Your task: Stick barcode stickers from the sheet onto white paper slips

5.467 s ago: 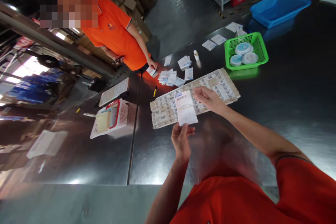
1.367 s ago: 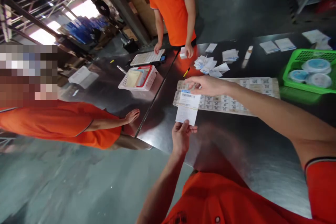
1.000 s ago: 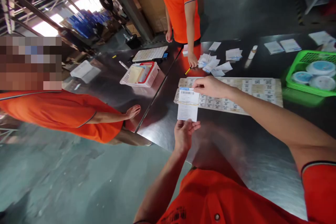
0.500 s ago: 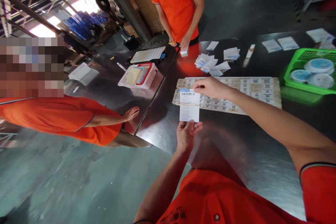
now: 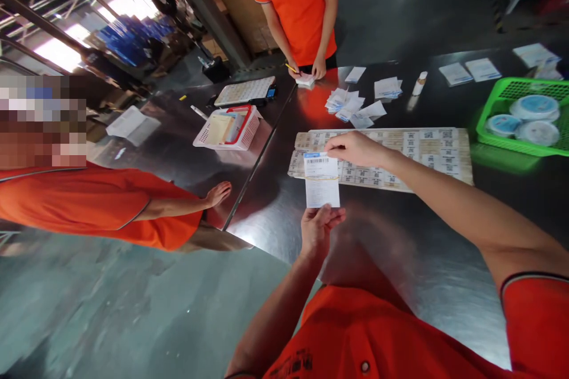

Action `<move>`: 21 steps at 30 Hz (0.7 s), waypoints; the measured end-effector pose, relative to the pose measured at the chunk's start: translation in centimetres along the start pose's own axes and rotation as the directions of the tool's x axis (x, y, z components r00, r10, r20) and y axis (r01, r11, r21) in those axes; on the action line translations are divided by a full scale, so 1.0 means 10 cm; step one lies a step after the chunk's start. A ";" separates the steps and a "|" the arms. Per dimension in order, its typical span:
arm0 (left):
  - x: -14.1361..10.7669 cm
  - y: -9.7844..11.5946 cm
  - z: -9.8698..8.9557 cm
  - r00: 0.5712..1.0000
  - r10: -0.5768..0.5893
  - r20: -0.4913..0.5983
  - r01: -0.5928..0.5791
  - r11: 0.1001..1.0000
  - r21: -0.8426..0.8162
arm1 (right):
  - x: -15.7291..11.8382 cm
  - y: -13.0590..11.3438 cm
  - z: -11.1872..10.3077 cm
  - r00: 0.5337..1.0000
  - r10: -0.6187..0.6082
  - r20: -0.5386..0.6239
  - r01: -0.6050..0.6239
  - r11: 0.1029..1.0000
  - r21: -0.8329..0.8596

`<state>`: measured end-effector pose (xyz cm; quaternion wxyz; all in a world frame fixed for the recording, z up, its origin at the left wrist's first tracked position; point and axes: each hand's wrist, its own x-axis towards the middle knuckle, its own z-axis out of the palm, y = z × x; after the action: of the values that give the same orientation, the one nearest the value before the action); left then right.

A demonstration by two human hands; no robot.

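Two hands, left (image 5: pixel 316 231) and right (image 5: pixel 355 150), pinch a white slip (image 5: pixel 320 180) over a shiny steel table (image 5: pixel 400 231) in a warehouse (image 5: pixel 386 6); a co-worker (image 5: pixel 291 6) now holds the yellow pen (image 5: pixel 290 67).

Grey concrete floor (image 5: pixel 133 314), steel column (image 5: pixel 200 9), cardboard boxes (image 5: pixel 240 18), bright daylit opening (image 5: pixel 57 53)

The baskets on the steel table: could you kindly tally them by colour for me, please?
White plastic basket: 1
Green plastic basket: 1
Total: 2
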<state>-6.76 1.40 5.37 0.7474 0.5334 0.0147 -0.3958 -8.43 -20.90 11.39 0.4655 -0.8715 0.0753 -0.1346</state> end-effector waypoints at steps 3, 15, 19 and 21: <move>0.01 -0.01 0.01 1.000 -0.009 0.002 0.009 1.000 0.007 | 0.00 -0.01 0.00 1.000 -0.001 0.008 0.001 1.000 0.004; 0.03 -0.04 -0.01 1.000 -0.015 0.007 0.015 1.000 0.009 | 0.02 0.09 0.05 1.000 0.002 -0.021 -0.002 0.999 0.033; 0.08 -0.09 -0.06 0.999 -0.031 -0.013 0.031 0.999 0.041 | 0.02 0.18 0.06 1.000 -0.023 -0.010 0.023 1.000 0.004; 0.12 -0.11 -0.08 0.999 -0.031 -0.034 0.033 0.998 0.060 | 0.02 0.25 0.07 1.000 -0.017 0.012 0.017 1.000 -0.001</move>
<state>-6.31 1.25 3.61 0.7241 0.5619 0.0239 -0.3992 -8.05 -21.81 8.93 0.4644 -0.8731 0.0652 -0.1330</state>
